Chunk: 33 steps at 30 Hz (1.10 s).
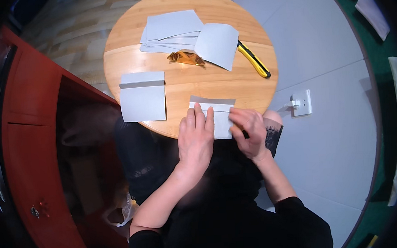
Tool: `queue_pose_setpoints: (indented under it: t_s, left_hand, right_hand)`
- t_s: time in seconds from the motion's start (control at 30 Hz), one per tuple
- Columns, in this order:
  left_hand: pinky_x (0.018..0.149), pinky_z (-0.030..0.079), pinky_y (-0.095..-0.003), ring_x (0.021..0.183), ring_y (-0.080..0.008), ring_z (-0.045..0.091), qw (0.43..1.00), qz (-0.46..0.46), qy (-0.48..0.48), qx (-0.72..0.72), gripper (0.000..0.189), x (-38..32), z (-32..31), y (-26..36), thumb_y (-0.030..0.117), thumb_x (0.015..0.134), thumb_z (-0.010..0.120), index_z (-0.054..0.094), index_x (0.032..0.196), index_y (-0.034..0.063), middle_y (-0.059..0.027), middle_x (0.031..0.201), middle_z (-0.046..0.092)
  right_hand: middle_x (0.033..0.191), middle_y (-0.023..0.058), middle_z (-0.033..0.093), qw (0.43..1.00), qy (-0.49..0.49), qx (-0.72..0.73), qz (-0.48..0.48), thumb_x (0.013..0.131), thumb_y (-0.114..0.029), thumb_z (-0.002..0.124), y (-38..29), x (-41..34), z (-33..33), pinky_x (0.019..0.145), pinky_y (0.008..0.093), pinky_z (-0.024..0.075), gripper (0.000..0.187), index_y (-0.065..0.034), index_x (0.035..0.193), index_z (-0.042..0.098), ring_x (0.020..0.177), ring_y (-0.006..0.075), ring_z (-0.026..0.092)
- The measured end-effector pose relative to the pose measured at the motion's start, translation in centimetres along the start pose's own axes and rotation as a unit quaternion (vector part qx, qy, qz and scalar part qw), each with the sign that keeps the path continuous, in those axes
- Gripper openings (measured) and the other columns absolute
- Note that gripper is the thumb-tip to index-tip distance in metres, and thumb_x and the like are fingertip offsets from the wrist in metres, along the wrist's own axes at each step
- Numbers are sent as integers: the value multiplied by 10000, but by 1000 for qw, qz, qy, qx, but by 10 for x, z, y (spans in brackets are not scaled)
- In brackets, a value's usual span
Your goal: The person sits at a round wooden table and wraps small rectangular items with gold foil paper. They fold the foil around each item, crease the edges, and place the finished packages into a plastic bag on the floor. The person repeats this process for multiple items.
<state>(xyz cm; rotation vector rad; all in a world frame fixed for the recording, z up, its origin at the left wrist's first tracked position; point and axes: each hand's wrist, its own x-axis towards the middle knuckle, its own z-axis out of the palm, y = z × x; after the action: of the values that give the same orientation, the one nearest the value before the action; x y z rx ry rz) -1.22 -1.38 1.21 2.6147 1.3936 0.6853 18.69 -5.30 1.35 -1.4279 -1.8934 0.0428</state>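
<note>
A folded sheet of pale paper (222,124) lies at the near edge of the round wooden table (182,83), its far flap partly raised. My left hand (196,129) presses flat on its left part with the fingertips near the fold. At the sheet's right edge, my right hand (250,130) has thumb and fingers bent and slightly blurred; whether it pinches the paper is unclear. Left of them lies another creased sheet (143,103) with a fold across its upper part. Farther back are a stack of pale sheets (174,25) and a single curved sheet (217,43).
A crumpled piece of gold foil (186,58) sits before the stack. A yellow and black utility knife (254,59) lies at the table's right. A red cabinet (32,87) stands at left, and a wall socket with a plug (301,103) is at right.
</note>
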Motion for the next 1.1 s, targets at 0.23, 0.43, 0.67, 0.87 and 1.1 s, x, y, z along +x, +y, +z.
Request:
queue_pose_setpoints:
  t_s: [0.23, 0.43, 0.67, 0.87, 1.1]
  left_hand:
    - [1100, 467, -465, 1360, -396, 557, 1000, -25, 11, -8, 624, -7, 7, 4, -9, 843, 684, 645, 1466, 2, -274, 1496, 584]
    - [1103, 460, -459, 1385, -388, 571, 999, -26, 20, -5, 581, -7, 9, 4, 21, 878, 661, 655, 1458, 23, -267, 1478, 612]
    - [1082, 463, -441, 1383, -368, 579, 999, -26, 18, 14, 572, -8, 10, 3, 32, 885, 659, 661, 1456, 42, -255, 1479, 620]
    - [1082, 463, -442, 1374, -360, 581, 999, -22, 20, 12, 575, -8, 8, 1, 35, 883, 665, 660, 1458, 46, -248, 1477, 621]
    - [1089, 465, -454, 1368, -361, 575, 1000, -21, 13, 3, 586, -6, 8, -1, 51, 872, 698, 664, 1457, 60, -230, 1471, 622]
  right_hand:
    - [1039, 140, 705, 978, 50, 78, 185, 903, -12, 825, 20, 27, 23, 836, 351, 592, 251, 14, 1137, 739, 980, 277, 708]
    - [893, 110, 695, 973, 34, 95, 207, 902, -4, 818, 21, 36, 26, 692, 336, 542, 87, 2, 960, 753, 763, 228, 658]
    - [827, 78, 683, 975, 35, 64, 207, 917, -67, 818, 20, 34, 29, 728, 346, 480, 88, -18, 938, 747, 708, 207, 622]
    - [803, 69, 672, 977, 44, 41, 202, 908, -74, 822, 20, 35, 31, 756, 355, 471, 90, -29, 923, 746, 692, 209, 620]
    - [1045, 104, 728, 985, 117, -95, 82, 880, -43, 800, 14, 33, 32, 902, 412, 496, 263, -54, 1137, 749, 955, 280, 680]
